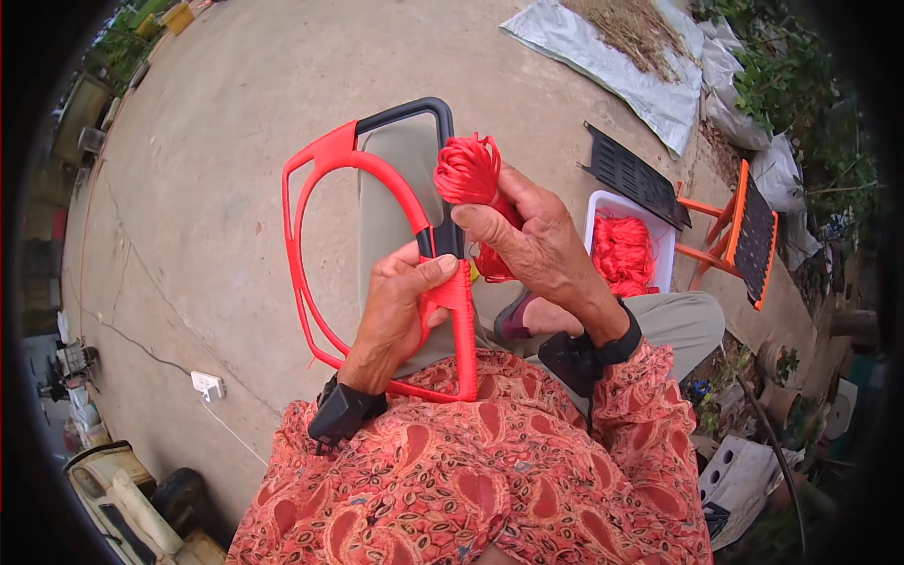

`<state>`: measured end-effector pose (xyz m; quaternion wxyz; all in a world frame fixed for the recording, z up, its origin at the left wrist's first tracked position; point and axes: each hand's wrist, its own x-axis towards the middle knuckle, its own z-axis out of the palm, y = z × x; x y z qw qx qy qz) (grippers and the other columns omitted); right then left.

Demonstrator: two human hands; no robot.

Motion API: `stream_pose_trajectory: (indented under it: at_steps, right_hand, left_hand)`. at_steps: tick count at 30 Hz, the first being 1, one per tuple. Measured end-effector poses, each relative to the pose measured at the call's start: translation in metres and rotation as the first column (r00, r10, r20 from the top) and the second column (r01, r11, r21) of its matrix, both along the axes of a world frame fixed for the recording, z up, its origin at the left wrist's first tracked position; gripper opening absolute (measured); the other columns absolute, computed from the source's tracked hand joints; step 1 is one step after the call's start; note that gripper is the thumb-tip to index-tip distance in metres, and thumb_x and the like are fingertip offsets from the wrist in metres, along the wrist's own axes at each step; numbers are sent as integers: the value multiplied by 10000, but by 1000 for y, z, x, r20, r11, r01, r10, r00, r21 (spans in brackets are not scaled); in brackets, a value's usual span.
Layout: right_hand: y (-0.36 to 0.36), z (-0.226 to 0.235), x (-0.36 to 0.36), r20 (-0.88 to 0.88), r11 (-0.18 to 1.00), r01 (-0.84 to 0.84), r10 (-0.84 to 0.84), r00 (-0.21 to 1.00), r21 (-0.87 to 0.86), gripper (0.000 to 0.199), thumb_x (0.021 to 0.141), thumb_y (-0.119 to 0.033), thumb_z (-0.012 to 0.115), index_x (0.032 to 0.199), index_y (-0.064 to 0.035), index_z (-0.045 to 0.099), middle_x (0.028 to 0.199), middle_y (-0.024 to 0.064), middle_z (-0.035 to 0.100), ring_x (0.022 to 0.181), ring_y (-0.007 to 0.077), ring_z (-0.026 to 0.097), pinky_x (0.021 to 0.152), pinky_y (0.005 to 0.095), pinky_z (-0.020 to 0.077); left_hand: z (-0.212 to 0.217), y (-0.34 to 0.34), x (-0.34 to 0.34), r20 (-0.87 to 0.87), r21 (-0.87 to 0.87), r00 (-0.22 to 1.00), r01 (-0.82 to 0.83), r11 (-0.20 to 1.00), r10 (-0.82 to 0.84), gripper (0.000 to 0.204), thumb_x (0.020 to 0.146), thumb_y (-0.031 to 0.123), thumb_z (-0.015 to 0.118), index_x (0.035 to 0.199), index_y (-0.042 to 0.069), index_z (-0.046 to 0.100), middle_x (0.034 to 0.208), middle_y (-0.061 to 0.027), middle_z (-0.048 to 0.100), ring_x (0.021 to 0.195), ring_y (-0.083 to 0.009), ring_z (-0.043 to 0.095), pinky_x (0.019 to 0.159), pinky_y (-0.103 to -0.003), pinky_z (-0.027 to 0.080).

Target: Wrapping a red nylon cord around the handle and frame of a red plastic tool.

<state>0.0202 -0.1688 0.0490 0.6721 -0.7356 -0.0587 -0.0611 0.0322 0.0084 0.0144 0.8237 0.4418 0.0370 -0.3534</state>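
Note:
A black rounded frame [407, 109] lies across my lap, most of it wrapped tightly in red cord, with an inner curved bar beside the outer one. Its upper right corner still shows bare black. My left hand [400, 297] is closed round the right side of the frame, thumb pressed on the wrapping where the inner bar meets the side bar. Just above and to the right, my right hand [541, 235] grips a bundle of glossy red cord [468, 169], looped ends sticking up. More cord hangs below its fingers, close to the frame.
A white plastic tub [664, 268] with more red cord stands beyond my right knee. Next to it is a folding stool [725, 226] with orange legs and black slats. A pale sheet [603, 56] bears dried stalks. A white power socket [207, 384] with cable lies on the concrete at left.

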Motion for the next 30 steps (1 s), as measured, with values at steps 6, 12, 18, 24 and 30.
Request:
stream_pose_trajectory:
  at_steps: [6,12,18,24,30]
  right_hand:
    - [-10,-27,-3,-230,987,59,-22,973,152,340,941,-347,567,1099,-46,549,738,-14,546,650,47,508,582,216,427]
    - [-17,-57,-5,-385,962,121,-18,923,244,382,947,-393,534,1123,-55,495,719,-5,542,626,57,497,574,219,426]
    - [-11,-66,-7,-430,947,130,9,903,293,315,941,-313,512,1106,-46,492,744,13,555,666,66,512,594,225,432]
    - [-13,-75,-9,-424,947,140,-5,906,288,274,927,-274,512,1079,-47,504,760,22,563,681,76,524,607,230,442]
    - [-15,-66,-13,-388,962,77,33,921,263,326,948,-323,536,1097,-33,555,791,5,595,720,57,541,626,216,444]
  left_hand:
    - [-6,3,-2,-39,10,999,-11,1000,11,131,879,82,619,975,7,572,775,-78,650,527,-76,552,360,-199,361]
    - [-4,2,-1,-59,-15,998,7,1000,-8,138,876,91,627,967,13,559,786,-84,655,538,-81,564,365,-200,361]
    - [-4,1,0,-72,-24,997,-1,1000,-1,155,873,91,634,974,12,547,792,-95,654,537,-89,566,367,-201,362]
    - [-4,1,0,-86,24,996,2,1000,0,160,872,96,638,931,0,524,772,-106,644,524,-99,563,373,-209,376]
    - [1,6,0,-122,31,992,23,999,-19,160,874,103,635,917,-4,525,759,-101,632,514,-106,554,391,-208,393]
